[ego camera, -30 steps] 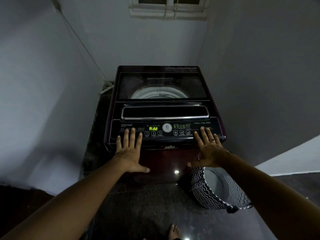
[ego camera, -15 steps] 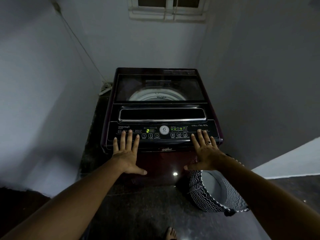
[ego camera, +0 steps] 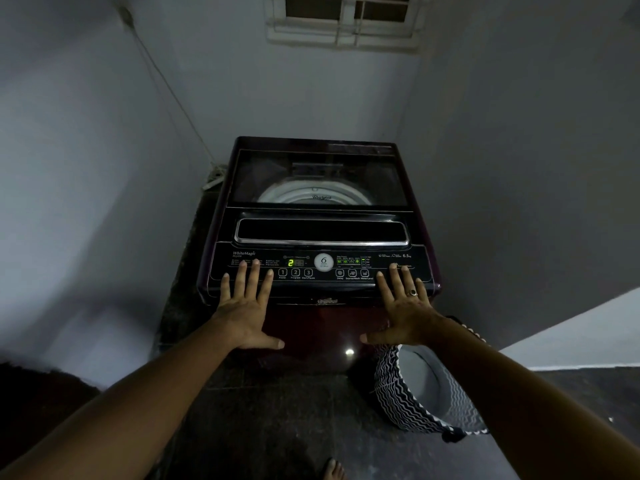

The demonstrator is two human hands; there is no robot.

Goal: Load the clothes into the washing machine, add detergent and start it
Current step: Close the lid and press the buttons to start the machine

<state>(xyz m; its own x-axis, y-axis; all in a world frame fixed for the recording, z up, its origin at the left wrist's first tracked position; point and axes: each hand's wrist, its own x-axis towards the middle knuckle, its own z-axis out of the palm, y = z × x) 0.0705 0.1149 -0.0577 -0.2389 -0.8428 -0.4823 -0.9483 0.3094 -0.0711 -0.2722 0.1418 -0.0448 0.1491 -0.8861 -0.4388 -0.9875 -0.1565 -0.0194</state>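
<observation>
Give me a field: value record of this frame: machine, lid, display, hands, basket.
machine: top-load washing machine, dark body, against the back wall
lid: closed, pale drum rim visible through glass lid
display: green "2" lit on display
left hand: open, spread flat, fingertips over the left of the control panel
right hand: open, spread flat, ring on one finger, fingertips at the panel's right end
basket: zigzag-patterned laundry basket on the floor right of the machine; no clothes visible inside

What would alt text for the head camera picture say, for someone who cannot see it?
A person's left hand and right hand lie flat, fingers spread, on the front edge of a dark top-loading washing machine with its lid shut and a green 2 on its display. A zigzag-patterned laundry basket stands on the floor at right.
</observation>
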